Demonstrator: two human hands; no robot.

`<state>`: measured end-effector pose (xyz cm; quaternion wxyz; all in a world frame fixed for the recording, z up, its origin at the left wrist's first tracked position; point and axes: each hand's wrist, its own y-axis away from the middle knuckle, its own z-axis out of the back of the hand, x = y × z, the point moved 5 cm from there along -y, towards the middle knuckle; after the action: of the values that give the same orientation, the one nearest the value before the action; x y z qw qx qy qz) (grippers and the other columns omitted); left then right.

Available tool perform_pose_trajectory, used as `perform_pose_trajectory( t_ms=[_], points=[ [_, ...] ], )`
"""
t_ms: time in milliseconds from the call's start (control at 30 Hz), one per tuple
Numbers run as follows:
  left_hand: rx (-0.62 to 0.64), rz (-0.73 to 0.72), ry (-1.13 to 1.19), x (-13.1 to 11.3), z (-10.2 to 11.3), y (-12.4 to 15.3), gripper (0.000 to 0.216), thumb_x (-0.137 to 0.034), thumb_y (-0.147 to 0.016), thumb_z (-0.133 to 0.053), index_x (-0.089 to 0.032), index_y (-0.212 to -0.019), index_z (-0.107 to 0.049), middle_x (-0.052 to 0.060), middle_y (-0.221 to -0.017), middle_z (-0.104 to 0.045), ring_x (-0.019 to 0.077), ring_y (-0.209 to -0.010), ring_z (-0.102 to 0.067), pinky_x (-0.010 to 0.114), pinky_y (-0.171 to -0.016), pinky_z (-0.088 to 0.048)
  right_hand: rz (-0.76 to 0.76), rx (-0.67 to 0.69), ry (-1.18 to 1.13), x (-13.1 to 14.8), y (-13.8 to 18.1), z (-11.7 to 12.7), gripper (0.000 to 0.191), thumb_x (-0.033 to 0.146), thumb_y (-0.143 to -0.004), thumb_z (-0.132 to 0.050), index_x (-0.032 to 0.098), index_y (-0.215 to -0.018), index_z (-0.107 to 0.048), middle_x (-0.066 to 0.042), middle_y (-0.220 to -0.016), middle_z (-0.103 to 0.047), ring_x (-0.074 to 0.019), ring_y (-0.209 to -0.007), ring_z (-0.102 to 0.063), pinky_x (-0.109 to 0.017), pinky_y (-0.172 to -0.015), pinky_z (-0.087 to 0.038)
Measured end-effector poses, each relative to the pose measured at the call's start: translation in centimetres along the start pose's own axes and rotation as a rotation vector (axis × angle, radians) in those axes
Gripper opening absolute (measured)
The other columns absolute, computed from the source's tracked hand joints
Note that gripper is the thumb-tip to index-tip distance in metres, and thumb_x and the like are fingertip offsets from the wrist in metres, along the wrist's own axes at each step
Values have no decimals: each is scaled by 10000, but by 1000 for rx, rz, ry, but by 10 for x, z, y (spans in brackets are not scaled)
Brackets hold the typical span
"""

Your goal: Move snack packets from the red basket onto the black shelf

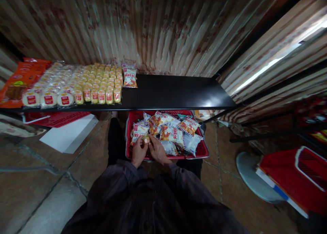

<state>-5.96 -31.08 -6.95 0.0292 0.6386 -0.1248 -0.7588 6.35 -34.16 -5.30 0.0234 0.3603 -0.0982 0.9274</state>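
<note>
My left hand and my right hand come together over the near edge of a red basket. Between their fingertips they grip a small yellow wrapped snack cake with a red and white label. Beneath and beyond them, the basket is heaped with snack bags in white, red and blue-striped packaging. Similar yellow wrapped cakes stand in rows on a black shelf above. To their right, one or more snack bags stand upright on that shelf.
Round white wrapped cakes and orange packets fill the shelf's left end. Below it are another red basket and a white box. At right, a red basket rests over a grey stool. Patterned curtain hangs behind the shelf.
</note>
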Motion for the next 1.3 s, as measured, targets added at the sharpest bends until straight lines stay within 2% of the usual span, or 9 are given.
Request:
perform_pose_trajectory(
  t_ms=[167,300,567,700,933,1033,1200,1300],
  points=[
    [-10,7,143,5,7,-5,265,-119,-750,-545,-168,-985,-657,73,-978,-709,182,-925,-655,344,-890,-499,-17,-68,28,3,-1,3,442,192,-841,-429,142,-1253,-583,-160,-1125,-613,-264,-1061,-576,-455,-952,-491],
    [-9,-6,169,7,8,-7,254,-95,-726,-522,-177,-911,-674,57,-961,-719,181,-926,-657,339,-894,-502,-32,-74,-1,9,-3,7,403,207,-858,-431,161,-1224,-595,-134,-1041,-610,-250,-993,-587,-437,-918,-502],
    [-47,-10,140,6,10,-5,216,-142,-752,-520,-174,-913,-660,57,-934,-708,175,-889,-654,318,-865,-502,-72,-58,-85,13,-4,10,374,227,-855,-457,185,-1204,-583,-115,-1122,-619,-238,-1046,-590,-422,-951,-479],
    [-47,-18,112,2,11,-4,184,-201,-788,-530,-172,-916,-658,59,-922,-709,183,-885,-654,324,-863,-502,-105,-47,-149,15,-4,10,401,229,-830,-501,193,-1224,-570,-113,-1088,-619,-238,-995,-608,-407,-906,-505],
    [-62,8,47,3,13,-4,250,-264,-840,-502,-172,-1005,-665,78,-996,-712,206,-948,-655,345,-904,-491,-135,-74,-285,13,-4,7,410,221,-794,-529,206,-1200,-580,-104,-1070,-607,-216,-906,-629,-389,-840,-542],
    [-87,39,5,6,13,-6,277,-258,-857,-472,-170,-1037,-663,94,-1060,-698,221,-998,-642,358,-908,-488,-179,-93,-297,9,-4,7,379,250,-794,-529,184,-1159,-605,-114,-1045,-612,-218,-872,-636,-404,-821,-545],
    [-96,45,-48,5,13,-7,298,-265,-884,-417,-158,-1002,-668,103,-972,-710,227,-904,-658,380,-859,-505,-170,-109,-285,7,-6,8,308,260,-778,-525,171,-1036,-667,-123,-1063,-644,-246,-977,-617,-435,-894,-504],
    [-112,36,-68,4,14,-5,279,-260,-883,-426,-173,-1017,-654,98,-1016,-704,219,-942,-649,371,-882,-496,-186,-121,-289,5,-5,7,272,276,-787,-526,190,-993,-681,-104,-1038,-666,-237,-971,-614,-435,-906,-490]
  ],
)
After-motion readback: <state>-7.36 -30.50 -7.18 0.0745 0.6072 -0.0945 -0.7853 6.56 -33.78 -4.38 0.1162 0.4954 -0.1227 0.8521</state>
